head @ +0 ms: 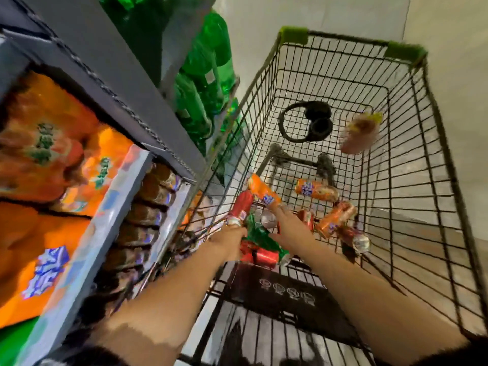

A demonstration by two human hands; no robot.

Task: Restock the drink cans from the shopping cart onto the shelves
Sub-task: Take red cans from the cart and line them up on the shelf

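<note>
Pale walls and a light floor close in a narrow corner, where tall grey shelves (111, 75) run along the left side. Their lower level is packed with big orange drink packs (39, 159), and green bottles (208, 75) crowd the level farther along.

Just beside the shelves stands a wire shopping cart (435, 180) with green corner caps. Black headphones (306, 122) lie on its far floor, and a blurred pinkish packet (359, 133) sits near them. Loose drink cans (335, 220) lie scattered over the near part of the basket: orange ones, red ones, and a green one (257, 233) between the two hands.

Both bare forearms reach down into the cart. The left hand (229, 239) has its fingers curled round the lower end of a red can (240, 207), which tilts up against the cart's left wall. The right hand (287, 223) grips an orange can (262, 192) by its near end with the fingertips, the can angled up and to the left, close beside the red one. Motion blur hides the finer finger positions.
</note>
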